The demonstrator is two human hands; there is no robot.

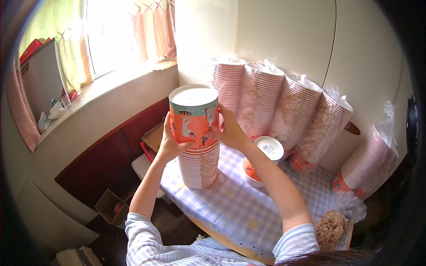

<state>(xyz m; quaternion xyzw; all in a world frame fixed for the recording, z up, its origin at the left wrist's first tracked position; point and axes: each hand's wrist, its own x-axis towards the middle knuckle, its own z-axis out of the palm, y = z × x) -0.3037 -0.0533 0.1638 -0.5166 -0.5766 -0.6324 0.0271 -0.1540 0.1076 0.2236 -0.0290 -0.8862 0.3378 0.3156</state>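
Note:
Both of my hands grip an orange and teal paper bucket [194,126], turned with its white bottom up, at the top of a tall stack of nested paper buckets [197,168]. My left hand [171,141] presses its left side, thumb across the front. From the right, my right hand [230,128] wraps round the same bucket, thumb on the printed wall; its other fingers are partly hidden behind. The stack stands upright on the checked tablecloth [239,206]. Just past my right forearm sits a shorter upside-down bucket stack [268,148], partly covered by that arm.
Several tall bucket stacks in clear plastic [262,99] lean along the wall, with more stacks [366,157] at the far right. A bundle of beige string [330,230] and a clear plastic bag [350,206] lie at the table's right edge. A cardboard box [111,206] stands low at left.

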